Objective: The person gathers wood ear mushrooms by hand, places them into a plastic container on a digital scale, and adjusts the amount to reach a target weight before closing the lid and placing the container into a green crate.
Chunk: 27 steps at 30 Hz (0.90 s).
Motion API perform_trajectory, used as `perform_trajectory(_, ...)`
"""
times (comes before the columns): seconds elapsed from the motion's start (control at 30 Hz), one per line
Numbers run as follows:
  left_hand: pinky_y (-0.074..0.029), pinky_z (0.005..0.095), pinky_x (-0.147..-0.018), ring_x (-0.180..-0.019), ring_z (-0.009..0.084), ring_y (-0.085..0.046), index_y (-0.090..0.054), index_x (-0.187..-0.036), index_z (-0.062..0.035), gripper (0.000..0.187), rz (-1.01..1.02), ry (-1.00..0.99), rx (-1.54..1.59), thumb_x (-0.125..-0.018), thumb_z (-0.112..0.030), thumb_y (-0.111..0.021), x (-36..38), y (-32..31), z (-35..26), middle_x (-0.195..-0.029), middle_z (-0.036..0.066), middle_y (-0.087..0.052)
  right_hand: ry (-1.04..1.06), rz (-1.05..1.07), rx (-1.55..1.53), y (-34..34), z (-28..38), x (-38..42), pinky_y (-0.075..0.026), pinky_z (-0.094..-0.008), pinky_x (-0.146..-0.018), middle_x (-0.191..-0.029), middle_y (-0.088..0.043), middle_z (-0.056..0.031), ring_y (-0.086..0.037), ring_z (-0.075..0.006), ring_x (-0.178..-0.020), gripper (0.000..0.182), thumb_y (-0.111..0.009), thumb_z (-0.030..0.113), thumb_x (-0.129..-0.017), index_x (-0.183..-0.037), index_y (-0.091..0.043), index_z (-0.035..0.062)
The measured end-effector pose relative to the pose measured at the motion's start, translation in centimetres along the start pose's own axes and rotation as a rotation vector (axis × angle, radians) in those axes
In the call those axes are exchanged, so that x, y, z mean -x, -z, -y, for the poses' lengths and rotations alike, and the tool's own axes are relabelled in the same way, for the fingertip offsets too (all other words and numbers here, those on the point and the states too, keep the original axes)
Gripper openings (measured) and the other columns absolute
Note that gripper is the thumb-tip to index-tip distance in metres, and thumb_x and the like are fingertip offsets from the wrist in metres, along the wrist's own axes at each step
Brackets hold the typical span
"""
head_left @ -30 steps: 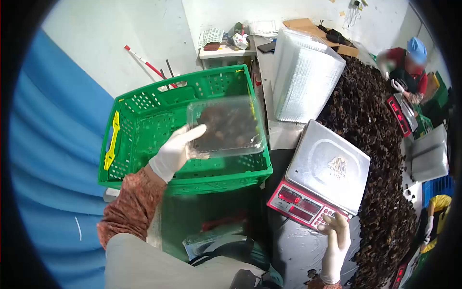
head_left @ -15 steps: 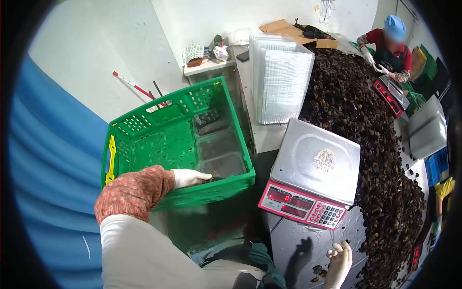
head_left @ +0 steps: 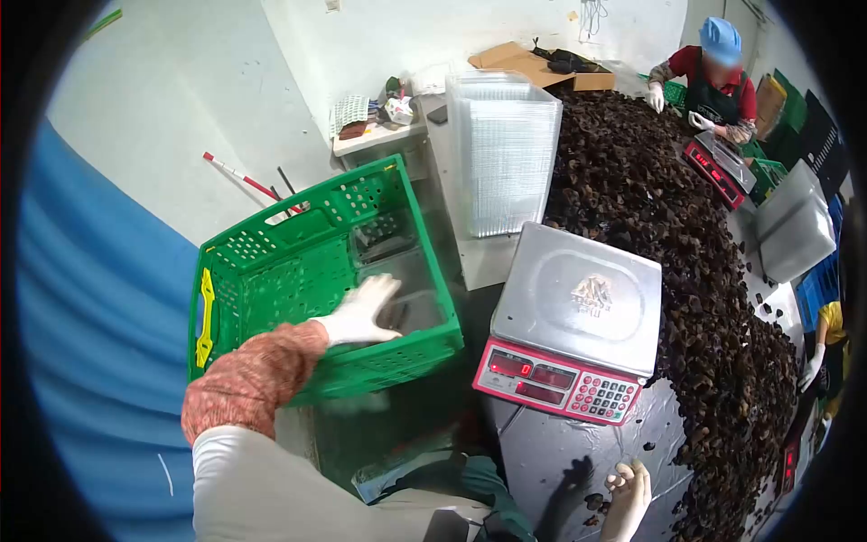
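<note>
My left hand [head_left: 361, 314], in a white glove, is spread over the clear lidded boxes [head_left: 420, 312] lined up along the right side of the green crate [head_left: 298, 262]. Its fingers are apart near the closest box. Below the scale [head_left: 567, 384], whose display reads 0, my right hand [head_left: 628, 492] is raised with curled fingers beside a few dark pieces on the table. Whether anything is between those fingers is too small to tell. The metal pan of the scale [head_left: 578, 298] bears only a worn mark.
Dark dried pieces [head_left: 623, 181] are heaped along the table. A tall stack of clear containers [head_left: 506, 163] stands behind the scale. Across the heap, a person in a blue cap [head_left: 721, 81] works near a second scale [head_left: 713, 172]. Another gloved hand [head_left: 813, 366] shows at right.
My left hand has lifted from the near crate edge and opened over the boxes. The far person's hands have moved apart. The view has shifted slightly.
</note>
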State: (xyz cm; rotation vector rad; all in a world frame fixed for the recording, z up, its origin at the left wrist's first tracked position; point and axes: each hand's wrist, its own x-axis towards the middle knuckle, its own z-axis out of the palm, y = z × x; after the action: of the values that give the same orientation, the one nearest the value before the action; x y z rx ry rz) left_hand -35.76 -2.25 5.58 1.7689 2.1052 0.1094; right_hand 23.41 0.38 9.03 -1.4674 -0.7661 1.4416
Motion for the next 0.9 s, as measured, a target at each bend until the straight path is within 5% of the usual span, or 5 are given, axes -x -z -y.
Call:
perform_trajectory(0.27,-0.019,0.0698,-0.118,-0.155,0.0483,-0.006,-0.004,-0.164,-0.0145,0.097,0.319,0.047,-0.268,-0.093,-0.040,-0.065,-3.8,-2.7,-3.2,-0.169,0.023,-0.003,0.029,0.005,0.028,-0.8,0.0,1.3,-0.052,-0.0337,-0.083,-0.111,-0.069,-0.0153,-0.066,-0.0241,-0.091,0.041,-0.053,0.027,-0.106,-0.132,-0.057,-0.0044)
perform_trajectory(0.37,-0.038,0.0597,-0.113,-0.146,0.0417,-0.038,-0.032,-0.160,-0.0164,0.080,0.181,-0.116,-0.186,-0.092,-0.039,-0.068,-3.1,0.3,-2.3,-0.160,0.023,-0.036,0.011,-0.031,-0.008,0.0,-0.7,1.3,-0.053,-0.0319,-0.079,-0.110,-0.070,-0.0140,-0.066,-0.0226,-0.088,0.039,-0.054,0.028,-0.106,-0.130,-0.060,-0.0022)
perform_trajectory(0.53,-0.054,0.0362,-0.071,-0.074,0.0229,-0.069,-0.073,-0.094,-0.0040,0.016,-0.957,0.065,0.162,-0.092,-0.020,-0.070,-6.7,9.8,-1.0,-0.082,0.012,-0.072,-0.020,-0.045,-0.061,1.8,-2.2,2.0,-0.053,-0.0325,-0.082,-0.112,-0.070,-0.0178,-0.068,-0.0232,-0.091,0.032,-0.053,0.017,-0.103,-0.127,-0.058,-0.0045)
perform_trajectory(0.77,-0.046,0.0405,-0.109,-0.135,0.0346,-0.052,-0.046,-0.148,0.0009,0.063,-0.884,-0.441,-0.096,-0.091,-0.009,-0.069,-21.3,22.6,-11.0,-0.148,0.024,-0.050,-0.043,-0.061,-0.002,0.7,-1.5,3.1,-0.055,-0.0308,-0.087,-0.115,-0.071,-0.0143,-0.071,-0.0186,-0.094,0.035,-0.048,0.016,-0.105,-0.132,-0.056,-0.0042)
perform_trajectory(0.9,-0.051,0.0467,-0.097,-0.113,0.0416,-0.065,-0.068,-0.116,-0.0002,0.038,-0.467,-0.224,-0.352,-0.080,-0.009,-0.072,-32.6,25.3,-8.1,-0.115,0.026,-0.068,0.034,-0.086,-0.041,1.5,-2.7,4.9,-0.054,-0.0305,-0.090,-0.116,-0.072,-0.0139,-0.069,-0.0179,-0.098,0.037,-0.050,0.019,-0.106,-0.134,-0.056,-0.0046)
